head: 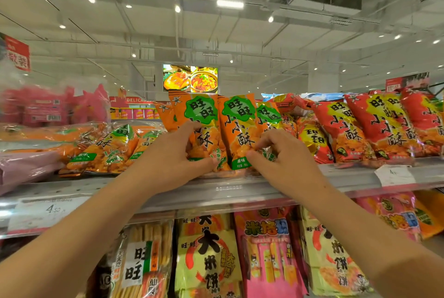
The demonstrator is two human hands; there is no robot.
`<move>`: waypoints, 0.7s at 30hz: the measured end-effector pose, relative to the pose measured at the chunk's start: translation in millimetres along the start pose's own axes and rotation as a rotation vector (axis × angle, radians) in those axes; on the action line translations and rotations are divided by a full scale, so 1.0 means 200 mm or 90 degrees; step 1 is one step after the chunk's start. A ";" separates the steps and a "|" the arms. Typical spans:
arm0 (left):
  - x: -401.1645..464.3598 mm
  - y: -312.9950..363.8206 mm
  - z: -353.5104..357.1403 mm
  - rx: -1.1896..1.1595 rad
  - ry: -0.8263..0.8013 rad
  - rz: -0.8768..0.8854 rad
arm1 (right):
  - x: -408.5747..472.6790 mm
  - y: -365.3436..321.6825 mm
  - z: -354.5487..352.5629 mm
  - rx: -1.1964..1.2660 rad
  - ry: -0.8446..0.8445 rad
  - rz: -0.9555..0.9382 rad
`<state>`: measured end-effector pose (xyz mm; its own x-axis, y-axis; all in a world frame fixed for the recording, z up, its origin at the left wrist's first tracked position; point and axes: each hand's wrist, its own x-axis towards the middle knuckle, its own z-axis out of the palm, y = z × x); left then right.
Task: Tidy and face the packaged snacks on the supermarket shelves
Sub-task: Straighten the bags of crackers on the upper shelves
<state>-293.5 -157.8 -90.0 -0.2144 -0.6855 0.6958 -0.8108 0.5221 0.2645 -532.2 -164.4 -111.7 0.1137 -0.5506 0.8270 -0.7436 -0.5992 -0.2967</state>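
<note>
Two orange snack bags with green labels stand upright side by side on the top shelf (pixel 240 192). My left hand (pixel 175 158) grips the lower part of the left orange bag (pixel 204 115), thumb under it and fingers across its front. My right hand (pixel 281 153) pinches the bottom corner of the right orange bag (pixel 237 125). More orange bags (pixel 113 149) lie slumped flat to the left. Red bags of the same brand (pixel 341 129) lean in a row to the right.
A clear price rail with white tags (pixel 394 174) runs along the shelf front. Below hang yellow rice-cracker bags (pixel 209 257), pink bags (pixel 269 249) and stick biscuits (pixel 141 259). Blurred pink packs (pixel 48 108) sit at the far left. A lit food screen (pixel 189 78) hangs behind.
</note>
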 end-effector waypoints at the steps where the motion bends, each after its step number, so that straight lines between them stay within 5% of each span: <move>1: 0.00 0.00 0.00 0.002 -0.004 -0.001 | -0.01 0.00 0.00 0.000 -0.002 -0.004; 15: 0.01 0.02 0.02 0.030 -0.022 -0.015 | -0.08 -0.02 0.02 -0.100 0.005 -0.048; 21: -0.08 0.06 -0.02 0.191 -0.015 -0.031 | -0.12 -0.03 0.02 -0.170 -0.033 -0.055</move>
<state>-297.1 -138.2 -95.4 -0.1818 -0.7196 0.6702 -0.9441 0.3184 0.0857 -528.9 -149.8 -132.0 0.2134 -0.5373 0.8159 -0.8759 -0.4751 -0.0838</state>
